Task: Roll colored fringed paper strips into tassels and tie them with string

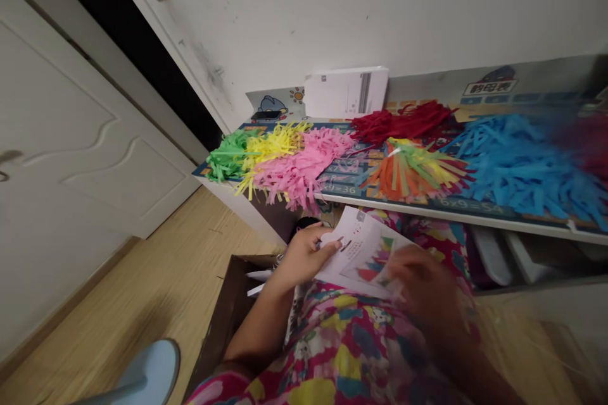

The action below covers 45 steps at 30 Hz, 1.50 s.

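From where I stand, the printed white card [349,259] is low over the person's patterned lap, just on the near side of the desk [394,205], tilted, its coloured picture facing up. The left hand [304,256] holds its left side, thumb pressed on top; the fingers beneath are hidden. The right hand [422,278] is at the card's right side, too blurred for me to tell whether its fingers pinch the edge or only brush it.

To handle it well, I'd keep that left thumb firm but light — hard pressure could crease the card — and let the right fingers work close to the edge, so that it doesn't twist. Resting it flatter on the lap would probably steady it too.

Just beyond, the pink paper strips [308,164] droop over the desk's near edge, with a multicoloured tassel [413,168] to their right and the blue strips [517,161] farther right. Best to keep the card low there — lifting it carelessly might snag that fringe.
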Tool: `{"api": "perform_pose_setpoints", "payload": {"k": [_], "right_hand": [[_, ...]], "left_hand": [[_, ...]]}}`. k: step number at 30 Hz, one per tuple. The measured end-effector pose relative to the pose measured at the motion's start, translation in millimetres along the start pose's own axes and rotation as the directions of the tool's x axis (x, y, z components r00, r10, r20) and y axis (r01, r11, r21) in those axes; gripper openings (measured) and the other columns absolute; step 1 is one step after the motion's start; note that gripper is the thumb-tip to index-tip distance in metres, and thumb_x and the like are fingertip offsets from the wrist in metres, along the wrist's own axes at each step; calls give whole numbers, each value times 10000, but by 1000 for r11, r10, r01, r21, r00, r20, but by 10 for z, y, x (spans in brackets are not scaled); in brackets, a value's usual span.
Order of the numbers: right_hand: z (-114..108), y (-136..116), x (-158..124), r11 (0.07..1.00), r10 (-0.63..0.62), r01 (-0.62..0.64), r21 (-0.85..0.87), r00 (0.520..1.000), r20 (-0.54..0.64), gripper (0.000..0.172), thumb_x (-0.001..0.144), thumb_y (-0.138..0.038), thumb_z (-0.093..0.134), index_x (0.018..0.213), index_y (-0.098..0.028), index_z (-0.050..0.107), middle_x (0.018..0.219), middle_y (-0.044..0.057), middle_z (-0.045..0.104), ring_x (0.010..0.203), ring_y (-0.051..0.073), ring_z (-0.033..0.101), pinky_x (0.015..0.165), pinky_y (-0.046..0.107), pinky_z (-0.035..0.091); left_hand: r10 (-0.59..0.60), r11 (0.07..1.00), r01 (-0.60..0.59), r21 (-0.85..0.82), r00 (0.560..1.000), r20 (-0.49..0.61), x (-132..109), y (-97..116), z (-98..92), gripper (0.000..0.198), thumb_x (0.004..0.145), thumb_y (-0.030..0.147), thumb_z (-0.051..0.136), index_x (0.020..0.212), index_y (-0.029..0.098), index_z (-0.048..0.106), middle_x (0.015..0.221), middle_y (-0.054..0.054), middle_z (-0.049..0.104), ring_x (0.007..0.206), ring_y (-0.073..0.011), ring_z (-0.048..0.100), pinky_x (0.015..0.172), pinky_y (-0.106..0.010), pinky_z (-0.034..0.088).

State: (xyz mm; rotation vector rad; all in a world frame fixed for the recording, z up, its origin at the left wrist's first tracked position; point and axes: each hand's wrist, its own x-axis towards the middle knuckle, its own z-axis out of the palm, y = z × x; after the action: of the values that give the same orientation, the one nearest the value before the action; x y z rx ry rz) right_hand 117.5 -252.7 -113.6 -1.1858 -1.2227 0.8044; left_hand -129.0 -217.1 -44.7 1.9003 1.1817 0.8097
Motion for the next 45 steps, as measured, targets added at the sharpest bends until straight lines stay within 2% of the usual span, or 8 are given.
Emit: {"api": "perform_pose_setpoints", "payload": {"k": [3, 5, 9, 12, 21, 30, 39, 45], "right_hand": [[-807, 42, 182, 974, 56, -158, -160, 861, -506, 352, 690, -474, 750, 956, -264, 656, 911, 72, 690, 814, 281, 668, 725, 454, 532], [-1159, -7, 204, 935, -33, -170, -310, 830, -556, 494, 692, -483, 744, 1142, -320, 620, 1150, 90, 666, 1070, 364, 624, 832, 511, 511], [-1019, -197, -77, 961, -56, 50, -274, 998, -16, 400, 693, -482, 770, 1042, -305, 690, 1164, 116, 687, 1115, 379, 631, 868, 478, 534], [-589, -300, -195, 999, 25, -42, 20, 843, 537, 345, 756, -430, 779, 1037, -289, 638, 1256, 102, 665, 1178, 315, 624, 945, 445, 507], [-340, -318, -194, 958, 84, -230, 172, 798, 597, 385, 742, -475, 801, 869, -232, 531, 1287, 95, 637, 1220, 287, 583, 938, 388, 487], [-209, -332, -249, 998, 48, -56, 3, 888, 457, 231, 771, -353, 747, 836, -227, 564, 922, 6, 693, 758, 156, 627, 661, 247, 476], [-176, -274, -295, 996, -74, 84, -6, 914, 399, 230, 836, -390, 697, 984, -242, 601, 1205, 104, 704, 1126, 274, 659, 887, 389, 524], [-195, -466, -184, 998, -58, 41, 52, 919, 389, 142, 818, -337, 711, 832, -240, 608, 1094, 70, 745, 989, 235, 703, 875, 352, 527]], "left_hand": [[173, 985, -170, -39, 981, 89, -35, 200, -193, 191, 920, 298, 608, 863, 150, 715, 1010, -94, 768, 950, -211, 700, 1102, -394, 394], [300, 953, -298, -47, 922, 244, -45, 383, -278, 127, 921, 239, 599, 891, 173, 703, 1162, -104, 745, 1092, -217, 688, 1161, -394, 331], [427, 885, -458, -86, 723, 543, 32, 678, -244, 104, 885, 186, 579, 912, 203, 678, 1335, -104, 664, 1239, -229, 627, 1171, -381, 340], [453, 855, -511, -91, 648, 612, 122, 744, -149, 85, 873, 214, 577, 881, 212, 662, 1385, -97, 628, 1245, -237, 623, 1203, -408, 293], [400, 826, -556, -95, 459, 794, 173, 726, -143, 190, 878, 288, 587, 1055, 224, 563, 1451, -144, 557, 1262, -267, 606, 1240, -462, 220], [364, 810, -585, -40, 448, 817, 148, 705, -187, 1034, 777, 611, 719, 1562, 170, 211, 1539, -202, 436, 1406, -324, 457, 1232, -437, 251], [368, 874, -484, -39, 609, 703, 123, 643, -102, 875, 833, 559, 696, 1550, 247, 303, 1489, -148, 520, 1346, -304, 531, 1184, -415, 338], [347, 881, -473, 11, 661, 665, 97, 649, -69, 780, 844, 548, 692, 1504, 259, 396, 1400, -129, 610, 1290, -287, 582, 1171, -397, 348]]}}
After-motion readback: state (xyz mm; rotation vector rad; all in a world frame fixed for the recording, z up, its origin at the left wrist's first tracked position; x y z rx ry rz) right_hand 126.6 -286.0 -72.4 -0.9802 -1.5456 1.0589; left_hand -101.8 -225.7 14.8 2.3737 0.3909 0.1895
